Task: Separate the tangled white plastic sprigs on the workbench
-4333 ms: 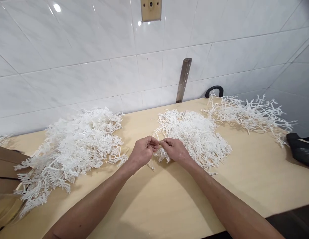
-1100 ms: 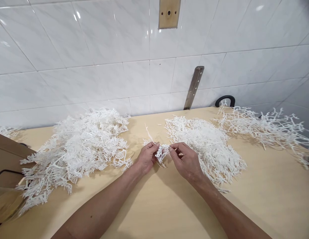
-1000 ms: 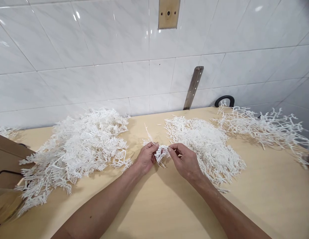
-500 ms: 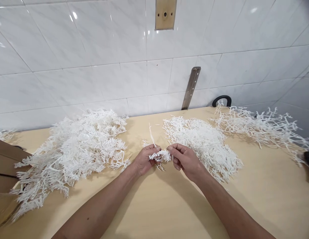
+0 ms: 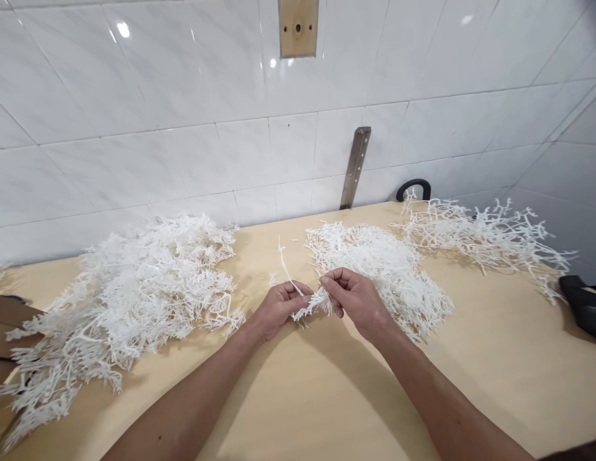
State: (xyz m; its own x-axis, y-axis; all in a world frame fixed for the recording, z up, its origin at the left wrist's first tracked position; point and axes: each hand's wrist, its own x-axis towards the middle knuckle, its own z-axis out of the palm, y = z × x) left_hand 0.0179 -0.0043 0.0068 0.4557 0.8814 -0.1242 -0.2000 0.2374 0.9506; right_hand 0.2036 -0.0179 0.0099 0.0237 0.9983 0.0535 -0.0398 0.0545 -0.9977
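Both hands meet over the middle of the table around a small white branched plastic sprig (image 5: 319, 303). My left hand (image 5: 281, 309) pinches it between thumb and fingers, and a thin white stem rises from that grip. At the sprig's other end, the fingertips of my right hand (image 5: 353, 294) are closed on its fine tips. Just behind my right hand lies a pile of short white pieces (image 5: 379, 256). To the left of my left hand spreads a larger heap of white branched sprigs (image 5: 158, 275).
Bare-looking white branched stems (image 5: 484, 234) lie at the back right. A black object (image 5: 583, 307) sits at the right edge, and a black curved handle (image 5: 413, 188) stands by the wall. A cardboard box (image 5: 14, 330) is at far left. A metal bracket (image 5: 355, 168) leans against the tiles.
The view has turned slightly to the right, so most things sit further left. Both hands stay on the sprig, which has shifted a little in their grip.
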